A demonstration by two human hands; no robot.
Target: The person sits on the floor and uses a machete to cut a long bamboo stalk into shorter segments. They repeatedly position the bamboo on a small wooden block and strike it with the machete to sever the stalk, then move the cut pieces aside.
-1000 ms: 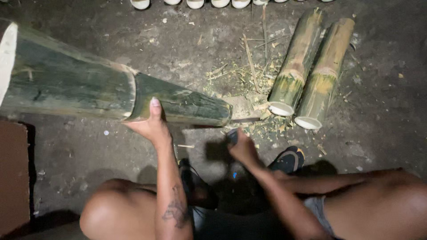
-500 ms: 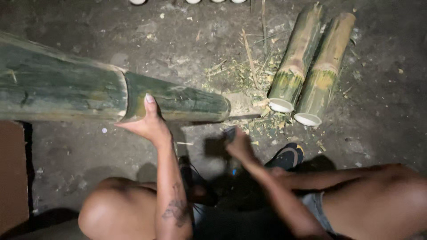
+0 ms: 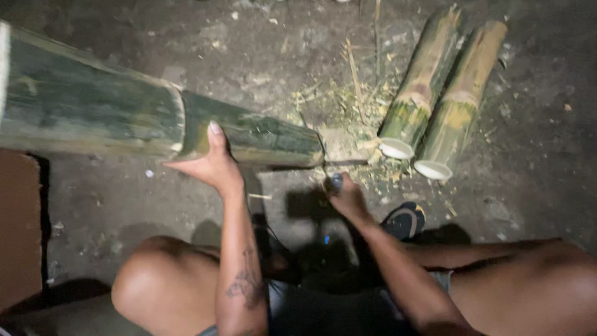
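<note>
A long thick green bamboo pole [image 3: 93, 109] lies across the concrete floor from the left edge to the middle. My left hand [image 3: 208, 162] rests flat against its near side, just right of a node ring, thumb up. My right hand [image 3: 345, 196] is closed on the dark handle of a tool [image 3: 334, 182] whose blade reaches to the pole's cut end [image 3: 314, 152]. The blade itself is hard to make out.
Two shorter bamboo pieces [image 3: 435, 93] lie side by side at the upper right, cut ends facing me. Chips and fibres [image 3: 348, 106] litter the floor around them. A dark sandal [image 3: 404, 221] sits by my right leg. A brown board [image 3: 18, 230] stands at the left.
My view has drifted slightly; both hands keep their places on the pole and the tool. The right hand has shifted a little closer to the pole's cut end.
</note>
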